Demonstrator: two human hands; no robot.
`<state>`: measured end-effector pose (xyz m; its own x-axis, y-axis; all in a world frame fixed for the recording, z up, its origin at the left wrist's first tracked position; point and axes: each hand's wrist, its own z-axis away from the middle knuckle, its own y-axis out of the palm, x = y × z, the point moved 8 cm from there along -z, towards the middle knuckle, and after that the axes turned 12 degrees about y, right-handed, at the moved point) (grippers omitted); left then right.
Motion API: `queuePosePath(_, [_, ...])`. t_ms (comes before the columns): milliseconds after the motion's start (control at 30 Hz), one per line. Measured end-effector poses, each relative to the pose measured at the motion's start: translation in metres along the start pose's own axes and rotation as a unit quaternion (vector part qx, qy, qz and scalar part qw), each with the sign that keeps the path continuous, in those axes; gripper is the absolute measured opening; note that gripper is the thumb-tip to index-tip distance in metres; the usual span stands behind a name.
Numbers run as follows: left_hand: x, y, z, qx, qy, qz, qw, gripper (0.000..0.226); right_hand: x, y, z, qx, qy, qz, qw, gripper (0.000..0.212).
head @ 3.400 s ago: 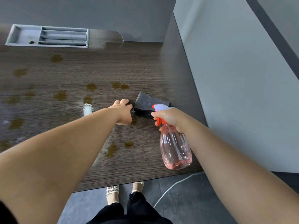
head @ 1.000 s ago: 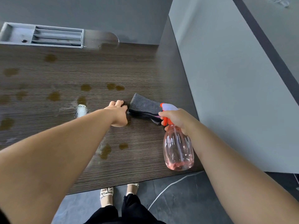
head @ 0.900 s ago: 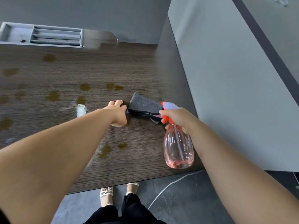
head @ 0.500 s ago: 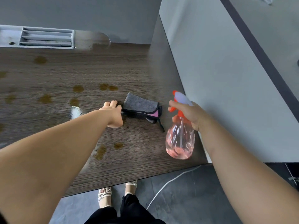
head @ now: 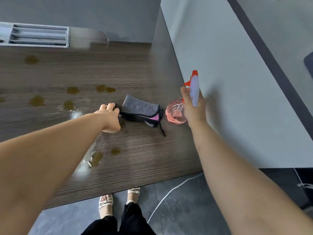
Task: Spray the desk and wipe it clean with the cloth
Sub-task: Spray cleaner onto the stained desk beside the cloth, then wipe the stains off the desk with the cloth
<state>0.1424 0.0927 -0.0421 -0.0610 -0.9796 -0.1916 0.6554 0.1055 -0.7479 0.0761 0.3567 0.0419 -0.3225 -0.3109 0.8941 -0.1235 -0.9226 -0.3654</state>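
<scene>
The dark wood desk point(head: 135, 65) carries several brown stains and wet patches. A folded grey cloth point(head: 138, 107) with black trim and a pink inner layer lies on it near the right side. My left hand point(head: 110, 117) rests curled on the desk and grips the cloth's left edge. My right hand point(head: 192, 107) holds the neck of a pink see-through spray bottle point(head: 174, 114) with a white and red trigger head. The bottle is lifted off the desk, right of the cloth, with its head pointing up and away.
A grey cable tray point(head: 37, 37) is set into the desk's far left. A pale partition wall point(head: 237, 99) bounds the desk on the right. Below the near edge are my feet in sandals point(head: 118, 200) and a white cable point(head: 169, 194) on the dark floor.
My right hand has raised the spray bottle and swung it right and up, its head now pointing upward. My left hand has stayed at the cloth's left edge.
</scene>
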Motion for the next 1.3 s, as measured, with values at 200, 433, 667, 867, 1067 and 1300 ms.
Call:
queuePosePath(200, [-0.002, -0.002, 0.0, -0.011, 0.003, -0.008, 1.0, 0.067, -0.041, 0.0, 0.018, -0.021, 0.058, 0.043, 0.997, 0.08])
queuePosePath(433, [-0.001, -0.004, 0.001, -0.032, 0.009, 0.005, 0.999, 0.065, -0.1, 0.036, 0.083, -0.058, 0.062, 0.148, 0.985, 0.035])
queuePosePath(667, [0.006, -0.008, -0.002, -0.071, 0.001, 0.088, 0.994, 0.058, -0.015, 0.119, 0.039, 0.058, -0.203, 0.401, 0.891, 0.043])
queuePosePath(867, [0.028, -0.027, 0.014, -0.168, -0.003, 0.205, 0.964, 0.053, -0.02, 0.147, -0.002, 0.152, -0.089, 0.535, 0.826, 0.057])
queuePosePath(1067, [0.077, 0.002, 0.074, -0.222, -0.087, 0.248, 0.939, 0.045, 0.015, 0.143, 0.008, 0.178, -0.133, 0.447, 0.866, 0.033])
queuePosePath(1300, [0.08, 0.03, 0.11, -0.216, -0.113, 0.212, 0.946, 0.048, 0.035, 0.147, 0.069, 0.126, -0.321, 0.452, 0.823, 0.031])
